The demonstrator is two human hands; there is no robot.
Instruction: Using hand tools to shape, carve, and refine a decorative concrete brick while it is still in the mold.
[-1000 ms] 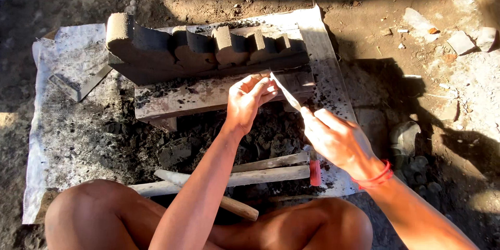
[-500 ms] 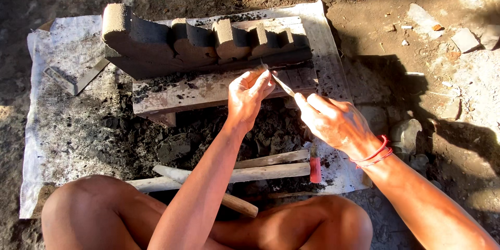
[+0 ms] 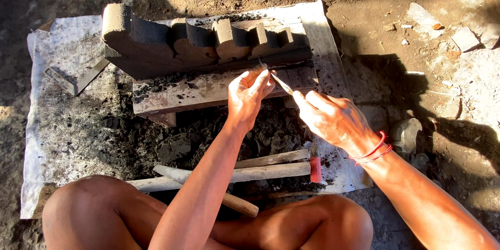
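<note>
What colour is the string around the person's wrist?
Red. The thin string bracelet sits on the right hand's wrist; the head view shows it clearly.

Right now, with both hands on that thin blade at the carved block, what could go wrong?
The left hand pinches the thin blade near its tip, so a slip by the right hand could cut the fingers. The carved block sits on a plank raised over loose rubble; hard pressure might tip it. The wooden-handled tools lie close to the legs.
</note>
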